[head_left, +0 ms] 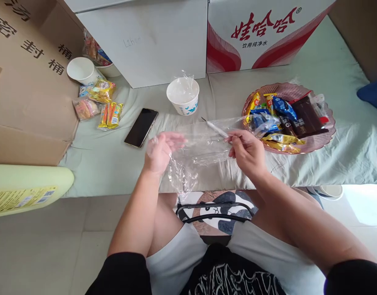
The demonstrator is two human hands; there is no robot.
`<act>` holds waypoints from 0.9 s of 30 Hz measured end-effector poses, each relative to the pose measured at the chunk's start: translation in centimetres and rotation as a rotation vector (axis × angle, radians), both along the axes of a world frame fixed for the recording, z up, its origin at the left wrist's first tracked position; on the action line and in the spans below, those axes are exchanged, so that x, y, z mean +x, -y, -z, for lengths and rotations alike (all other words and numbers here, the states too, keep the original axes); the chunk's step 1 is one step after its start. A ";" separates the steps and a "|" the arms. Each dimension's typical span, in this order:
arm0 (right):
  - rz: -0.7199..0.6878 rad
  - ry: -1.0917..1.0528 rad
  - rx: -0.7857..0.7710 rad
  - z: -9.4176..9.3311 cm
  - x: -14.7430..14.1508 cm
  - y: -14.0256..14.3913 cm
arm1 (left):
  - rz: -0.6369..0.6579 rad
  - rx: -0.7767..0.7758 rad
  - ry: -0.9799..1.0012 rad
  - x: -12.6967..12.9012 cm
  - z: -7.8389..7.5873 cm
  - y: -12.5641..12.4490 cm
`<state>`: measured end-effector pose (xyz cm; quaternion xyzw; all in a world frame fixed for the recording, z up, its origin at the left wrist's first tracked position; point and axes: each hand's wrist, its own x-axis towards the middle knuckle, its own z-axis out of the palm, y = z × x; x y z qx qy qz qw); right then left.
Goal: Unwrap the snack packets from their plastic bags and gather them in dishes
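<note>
A clear plastic bag [200,153] spans the space between my hands, its crumpled lower part hanging past the bed edge. My left hand [160,151] has its fingers stretched out, with the thin plastic lying over and around them. My right hand [246,151] is closed, pinching a slim white pen-like tool [217,129] with a thin dark tip, along with the bag's right side. The tool's tip points up and left, toward a white paper cup [185,107] lined with clear plastic. Right of that hand, a pink ribbed plate [319,141] holds several wrapped snacks [285,108].
A black phone [141,127] lies left of the cup. Several snack packs [110,114] and another paper cup [82,71] sit beside a brown carton [28,94]. White boxes [166,41] stand behind. A yellow-green container [31,184] is at left; a panda-print stool [215,229] is below.
</note>
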<state>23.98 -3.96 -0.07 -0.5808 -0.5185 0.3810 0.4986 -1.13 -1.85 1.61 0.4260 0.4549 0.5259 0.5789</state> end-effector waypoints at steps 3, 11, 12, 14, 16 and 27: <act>0.006 0.022 0.047 -0.1 0.3 0.3 | 0.111 -0.131 -0.080 -0.3 -0.2 -0.3; -0.076 0.202 0.099 0.3 1.9 0.7 | -0.027 -0.068 -0.169 -0.3 -0.5 -0.5; -0.095 0.228 0.087 0.2 2.0 0.6 | -0.024 -0.072 -0.169 -0.3 -0.6 -0.5; -0.086 0.238 0.077 0.0 2.0 0.6 | 0.020 -0.105 -0.215 -0.3 -0.6 -0.6; -0.048 0.224 0.089 -0.1 2.0 0.7 | 0.039 -0.122 -0.282 -0.5 -0.5 -0.7; -0.031 0.085 0.208 0.0 2.6 1.5 | -0.109 -0.125 -0.277 -1.7 -0.1 -1.0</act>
